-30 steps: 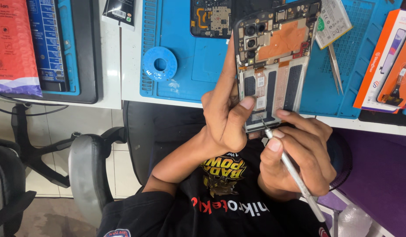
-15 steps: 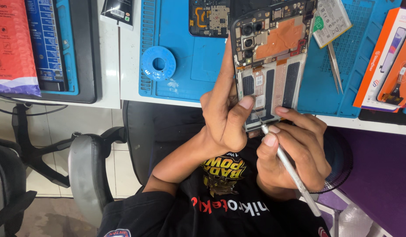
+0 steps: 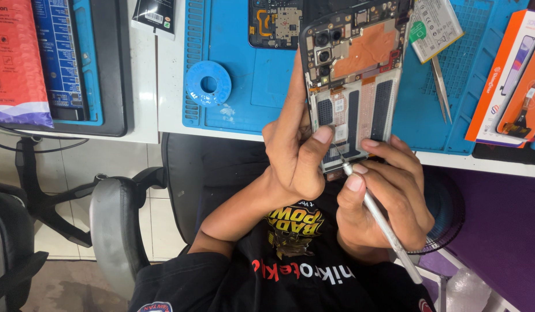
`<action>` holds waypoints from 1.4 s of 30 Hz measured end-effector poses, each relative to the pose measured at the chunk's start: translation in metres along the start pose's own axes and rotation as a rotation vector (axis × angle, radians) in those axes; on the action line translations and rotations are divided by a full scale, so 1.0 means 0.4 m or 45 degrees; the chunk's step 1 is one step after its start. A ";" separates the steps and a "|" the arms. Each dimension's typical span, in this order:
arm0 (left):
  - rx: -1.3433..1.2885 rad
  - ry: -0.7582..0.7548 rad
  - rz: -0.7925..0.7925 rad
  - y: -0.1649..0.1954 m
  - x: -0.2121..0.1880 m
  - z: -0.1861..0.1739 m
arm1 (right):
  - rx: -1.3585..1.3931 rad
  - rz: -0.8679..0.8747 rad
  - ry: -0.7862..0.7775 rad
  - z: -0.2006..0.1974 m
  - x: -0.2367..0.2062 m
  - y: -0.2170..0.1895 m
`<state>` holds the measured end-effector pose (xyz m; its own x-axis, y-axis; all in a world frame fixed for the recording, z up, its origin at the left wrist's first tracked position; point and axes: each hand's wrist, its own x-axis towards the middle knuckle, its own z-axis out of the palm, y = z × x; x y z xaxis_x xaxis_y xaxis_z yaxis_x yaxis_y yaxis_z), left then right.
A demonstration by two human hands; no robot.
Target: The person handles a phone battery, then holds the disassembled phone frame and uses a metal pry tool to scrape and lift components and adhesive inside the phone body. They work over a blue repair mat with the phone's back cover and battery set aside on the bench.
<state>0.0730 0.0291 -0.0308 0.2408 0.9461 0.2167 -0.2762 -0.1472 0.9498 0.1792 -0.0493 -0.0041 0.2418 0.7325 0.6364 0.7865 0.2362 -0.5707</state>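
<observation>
— What did you have in your hands just then?

— My left hand (image 3: 299,162) was wrapped around the opened phone (image 3: 354,81), fingers up along its left edge and the thumb pressed on the lower part of its open back. I held it up over the front edge of the bench (image 3: 169,124), back toward me, with the camera modules and the copper-coloured shield at the top.

— And the other hand?

— My right hand (image 3: 386,199) was closed around a slim metal screwdriver (image 3: 380,222), pinched like a pen. Its fine tip touched the lower end of the phone, just beside my left thumb.

— What lay around you?

— A blue work mat (image 3: 250,86) on the bench, with a blue tape roll (image 3: 208,84) on it, left of the phone. A second opened phone (image 3: 276,23) lay at the mat's far edge. To the right sat a flat battery (image 3: 438,26) with tweezers (image 3: 441,86) just below it, and beyond those an orange box (image 3: 504,75). Far left there was a red packet (image 3: 16,63) beside a black tray holding a blue tool set (image 3: 62,58).

— And below the bench?

— A grey chair arm (image 3: 114,225) to my left.
</observation>
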 end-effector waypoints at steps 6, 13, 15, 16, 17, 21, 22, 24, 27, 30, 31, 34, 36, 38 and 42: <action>0.003 0.006 0.013 -0.002 -0.001 0.000 | 0.002 0.013 0.004 0.004 0.003 -0.005; -0.001 0.001 0.034 -0.010 -0.007 -0.003 | -0.024 0.051 -0.028 0.002 0.007 -0.017; 0.014 0.016 0.023 -0.006 -0.006 -0.002 | -0.026 0.048 -0.032 0.003 0.007 -0.018; 0.026 0.026 0.012 -0.004 -0.002 -0.002 | -0.028 0.047 -0.034 0.003 0.008 -0.018; 0.026 0.033 0.006 -0.001 0.001 0.000 | -0.030 0.047 -0.039 0.002 0.008 -0.018; 0.004 0.052 -0.045 0.010 0.012 0.002 | -0.050 0.045 -0.055 -0.001 0.008 -0.020; -0.001 0.052 -0.085 0.012 0.014 0.002 | -0.055 0.046 -0.057 -0.001 0.007 -0.021; -0.001 0.056 -0.087 0.012 0.016 0.003 | -0.056 0.051 -0.058 -0.001 0.007 -0.021; 0.042 0.061 0.001 0.009 0.015 0.007 | -0.060 0.046 -0.059 -0.003 0.007 -0.018; 0.113 0.069 -0.039 0.006 0.012 0.005 | -0.053 0.054 -0.058 -0.003 0.006 -0.019; 0.116 0.081 -0.102 0.003 0.013 0.006 | -0.056 0.057 -0.062 -0.004 0.006 -0.019; 0.096 0.088 -0.171 0.000 0.010 0.005 | -0.058 0.069 -0.068 -0.005 0.005 -0.021; 0.102 0.079 -0.101 -0.002 0.009 0.005 | -0.049 0.070 -0.063 -0.004 0.005 -0.020; 0.113 0.066 -0.003 -0.002 0.009 0.007 | -0.046 0.075 -0.069 -0.006 0.004 -0.021; 0.070 0.073 -0.061 0.000 0.010 0.007 | -0.039 0.080 -0.055 -0.005 0.005 -0.019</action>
<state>0.0765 0.0320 -0.0292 0.1980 0.9672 0.1590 -0.2138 -0.1156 0.9700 0.1747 -0.0510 0.0026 0.2672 0.7723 0.5763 0.7878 0.1693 -0.5922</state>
